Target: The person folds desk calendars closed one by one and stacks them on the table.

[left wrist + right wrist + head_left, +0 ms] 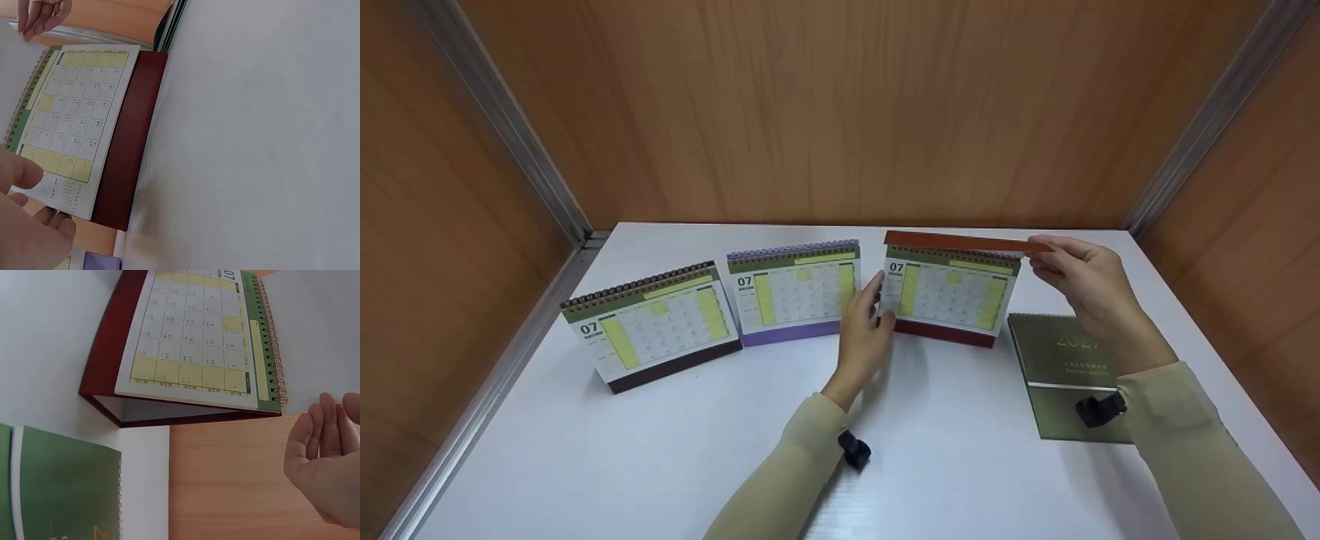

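Note:
A red-based desk calendar [949, 296] stands tented on the white table, its page reading 07. My left hand [864, 330] grips its left edge, thumb in front and fingers behind, as the left wrist view shows. My right hand [1091, 281] pinches the right corner of the calendar's raised orange-red cover sheet [960, 241], which hangs edge-on above the spiral binding. Seen from the right wrist, the pale side of that sheet [315, 337] extends up from the coil beside the right fingers [298, 439].
Left of it stand a purple-based calendar [795, 292] and a black-based calendar [656, 326], both showing 07. A green calendar [1065, 360] lies flat at the right, partly under the right forearm. Wood panels [840, 112] enclose the white table [660, 465].

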`<state>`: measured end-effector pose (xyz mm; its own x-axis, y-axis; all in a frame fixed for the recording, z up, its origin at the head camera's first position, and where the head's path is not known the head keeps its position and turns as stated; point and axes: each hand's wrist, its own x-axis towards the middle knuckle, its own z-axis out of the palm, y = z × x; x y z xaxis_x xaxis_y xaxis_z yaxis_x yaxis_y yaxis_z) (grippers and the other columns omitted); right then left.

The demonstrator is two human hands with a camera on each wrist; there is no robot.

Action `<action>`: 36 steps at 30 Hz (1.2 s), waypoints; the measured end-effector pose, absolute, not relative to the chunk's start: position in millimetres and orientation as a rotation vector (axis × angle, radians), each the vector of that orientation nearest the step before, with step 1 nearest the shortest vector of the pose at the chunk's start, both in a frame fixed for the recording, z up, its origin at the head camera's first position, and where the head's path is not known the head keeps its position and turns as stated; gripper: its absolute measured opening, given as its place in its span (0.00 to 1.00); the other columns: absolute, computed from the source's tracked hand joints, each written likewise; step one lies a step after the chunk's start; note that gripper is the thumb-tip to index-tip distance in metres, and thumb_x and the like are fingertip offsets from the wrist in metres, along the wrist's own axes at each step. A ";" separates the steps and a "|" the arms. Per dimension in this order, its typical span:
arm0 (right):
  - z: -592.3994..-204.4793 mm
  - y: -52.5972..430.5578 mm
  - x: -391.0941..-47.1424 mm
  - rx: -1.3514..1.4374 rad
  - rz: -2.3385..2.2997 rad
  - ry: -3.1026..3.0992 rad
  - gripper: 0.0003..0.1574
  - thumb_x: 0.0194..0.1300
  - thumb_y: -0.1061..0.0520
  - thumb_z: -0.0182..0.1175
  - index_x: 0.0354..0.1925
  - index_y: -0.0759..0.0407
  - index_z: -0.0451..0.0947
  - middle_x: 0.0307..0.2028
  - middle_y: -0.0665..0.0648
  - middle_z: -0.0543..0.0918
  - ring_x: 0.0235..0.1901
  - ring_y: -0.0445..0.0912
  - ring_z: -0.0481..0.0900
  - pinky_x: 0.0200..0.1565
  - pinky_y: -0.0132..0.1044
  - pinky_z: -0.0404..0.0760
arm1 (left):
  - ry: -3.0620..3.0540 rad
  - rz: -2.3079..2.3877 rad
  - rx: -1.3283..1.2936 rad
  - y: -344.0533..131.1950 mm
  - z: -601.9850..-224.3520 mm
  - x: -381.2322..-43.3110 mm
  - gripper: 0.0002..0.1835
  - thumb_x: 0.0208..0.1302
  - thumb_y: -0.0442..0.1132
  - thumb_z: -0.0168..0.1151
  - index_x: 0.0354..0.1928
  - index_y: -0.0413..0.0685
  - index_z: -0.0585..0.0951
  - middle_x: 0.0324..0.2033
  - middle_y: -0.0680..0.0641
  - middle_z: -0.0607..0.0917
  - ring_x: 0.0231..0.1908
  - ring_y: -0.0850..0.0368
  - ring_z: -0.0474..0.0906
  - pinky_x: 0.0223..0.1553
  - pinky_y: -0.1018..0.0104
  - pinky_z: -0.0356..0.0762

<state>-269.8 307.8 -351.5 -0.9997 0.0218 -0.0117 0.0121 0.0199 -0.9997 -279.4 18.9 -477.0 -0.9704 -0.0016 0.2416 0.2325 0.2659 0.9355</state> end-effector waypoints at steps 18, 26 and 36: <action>-371.1 310.9 -261.5 -0.012 2.455 -2.068 0.27 0.67 0.52 0.63 0.59 0.66 0.76 0.54 0.58 0.80 0.49 0.48 0.79 0.50 0.34 0.81 | -2.318 -1.743 -0.235 18.7 -477.5 -281.5 0.32 0.69 0.34 0.58 0.73 0.61 0.64 0.61 0.52 0.74 0.60 0.59 0.71 0.61 0.67 0.70; -381.3 311.9 -260.6 0.010 2.512 -2.021 0.26 0.66 0.57 0.64 0.59 0.68 0.76 0.51 0.57 0.82 0.49 0.47 0.81 0.52 0.35 0.80 | -2.284 -1.803 -0.211 19.5 -477.8 -282.9 0.29 0.70 0.40 0.59 0.72 0.59 0.66 0.59 0.54 0.76 0.59 0.61 0.72 0.61 0.70 0.70; -394.9 309.3 -258.9 -0.010 2.471 -2.030 0.28 0.64 0.58 0.66 0.59 0.70 0.74 0.52 0.58 0.78 0.50 0.46 0.81 0.53 0.35 0.80 | -2.279 -1.821 -0.206 14.5 -479.3 -284.7 0.25 0.75 0.38 0.49 0.70 0.66 0.67 0.61 0.59 0.76 0.64 0.62 0.67 0.68 0.61 0.61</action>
<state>-258.9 309.3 -394.9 -0.9984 -0.0394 -0.0407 0.0476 -0.1933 -0.9800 -284.7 14.5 -479.3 -0.9667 -0.0256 0.2545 0.2426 0.2236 0.9440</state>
